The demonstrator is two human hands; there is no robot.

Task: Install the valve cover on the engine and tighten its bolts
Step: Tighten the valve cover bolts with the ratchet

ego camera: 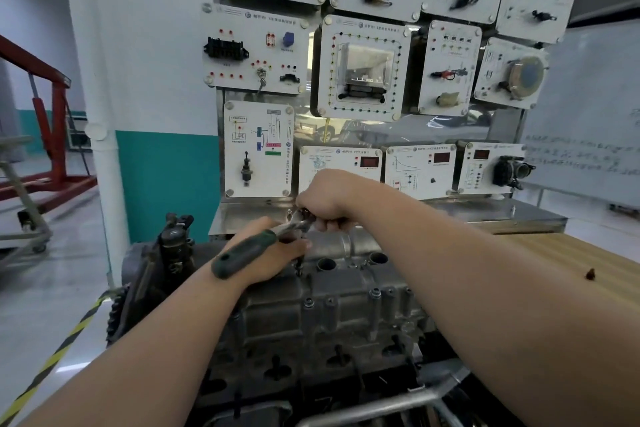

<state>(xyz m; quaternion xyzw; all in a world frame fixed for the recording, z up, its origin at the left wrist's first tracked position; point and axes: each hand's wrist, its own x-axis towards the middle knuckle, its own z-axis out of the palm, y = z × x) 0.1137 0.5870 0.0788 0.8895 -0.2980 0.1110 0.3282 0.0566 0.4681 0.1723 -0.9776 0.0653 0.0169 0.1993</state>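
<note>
Engine [329,322] lies below; right hand [329,199] grips ratchet [249,253], left hand [270,265] pinches its extension [298,265].

Legible text: none.
White square instrument panels [256,48] on the display board: printed header lines and small captions, too blurred to read.
Red digit windows [370,161] on the lower panels: figures indiscernible.
Whiteboard [588,114], right edge: handwritten lines, illegible.

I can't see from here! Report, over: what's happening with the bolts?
Right hand grips ratchet head. Left hand at socket, grip hidden under handle. Cover on engine, socket down on it. Nothing blocking.
</note>
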